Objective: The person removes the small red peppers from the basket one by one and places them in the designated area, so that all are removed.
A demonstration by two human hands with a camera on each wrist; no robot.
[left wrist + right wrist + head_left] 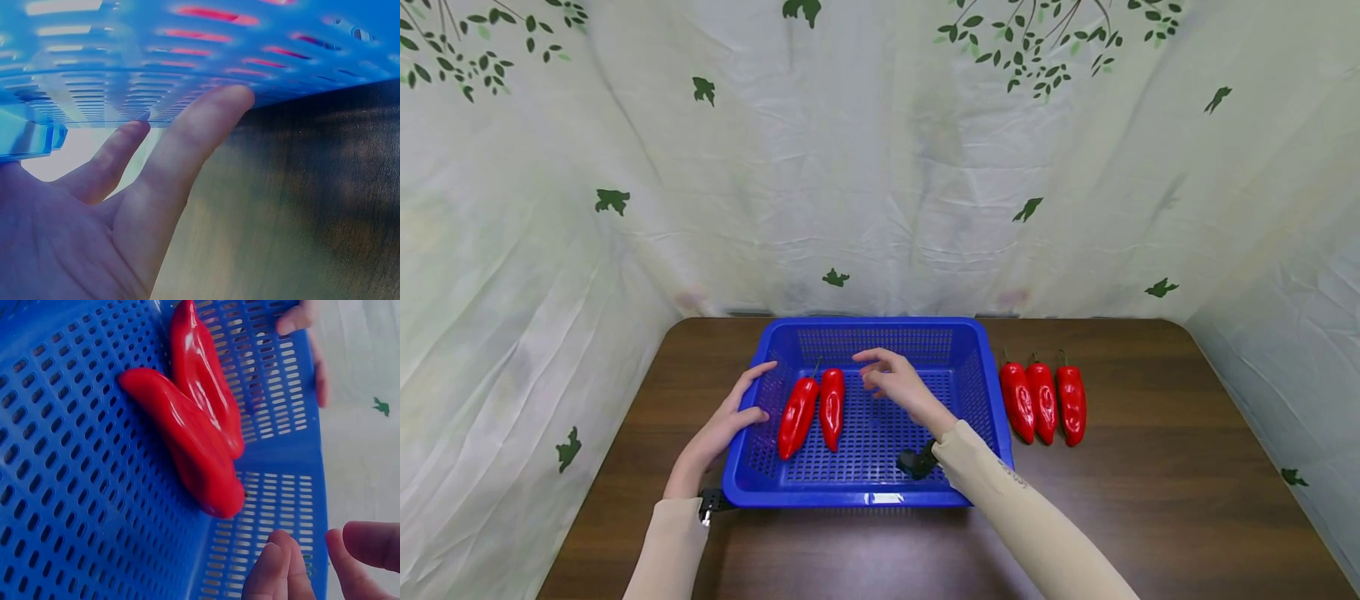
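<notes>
A blue perforated basket (880,498) stands on the table with two red peppers inside, a longer pepper (798,418) by its left wall and a second pepper (832,410) beside it. My left hand (730,421) rests against the basket's left side, thumb and fingers spread at the rim; in the left wrist view its fingers (194,134) touch the slotted outer wall. Over the basket's middle, right of the peppers, hovers my right hand (898,385), holding nothing, fingers loosely bent. The right wrist view shows its fingertips (278,559) apart from the nearer pepper (187,440).
Right of the basket, three more red peppers (1042,403) lie side by side on the brown wooden table (1165,450), stems pointing away. A pale curtain (895,167) with green leaf prints hangs behind and along both sides.
</notes>
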